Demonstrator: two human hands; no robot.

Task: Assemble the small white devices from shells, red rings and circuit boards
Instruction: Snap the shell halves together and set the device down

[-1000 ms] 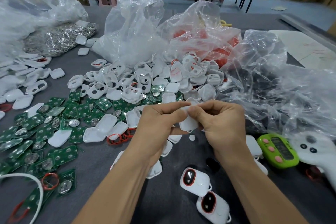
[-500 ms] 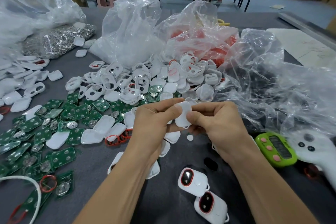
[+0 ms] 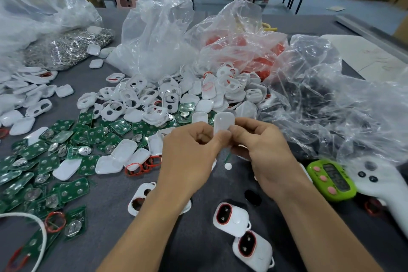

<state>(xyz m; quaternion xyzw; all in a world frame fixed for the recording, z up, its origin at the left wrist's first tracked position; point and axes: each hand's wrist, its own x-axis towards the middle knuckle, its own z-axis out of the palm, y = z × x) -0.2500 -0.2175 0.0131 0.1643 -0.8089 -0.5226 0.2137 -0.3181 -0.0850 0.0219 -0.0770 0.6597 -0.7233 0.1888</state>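
Observation:
My left hand [image 3: 187, 157] and my right hand [image 3: 267, 150] pinch one small white shell [image 3: 224, 122] between them above the grey table [image 3: 110, 192]. The shell stands on end, its upper half showing above my fingertips. A green edge, perhaps a circuit board [image 3: 228, 157], hangs below the shell between my hands. Two assembled white devices [image 3: 231, 218] [image 3: 254, 249] with red rings lie near my right forearm. White shells [image 3: 172, 99] are heaped behind my hands, green circuit boards [image 3: 72, 139] spread to the left, and loose red rings [image 3: 143, 165] lie left of my left hand.
Clear plastic bags stand at the back: one with white parts [image 3: 154, 40], one with red rings [image 3: 242, 44], an empty one [image 3: 331, 106] at right. A green timer [image 3: 332, 180] and a white controller [image 3: 384, 185] lie right. A bag of metal parts [image 3: 64, 48] is far left.
Both hands have lifted slightly and turned the white shell from lying low between the fingers to standing upright above the fingertips.

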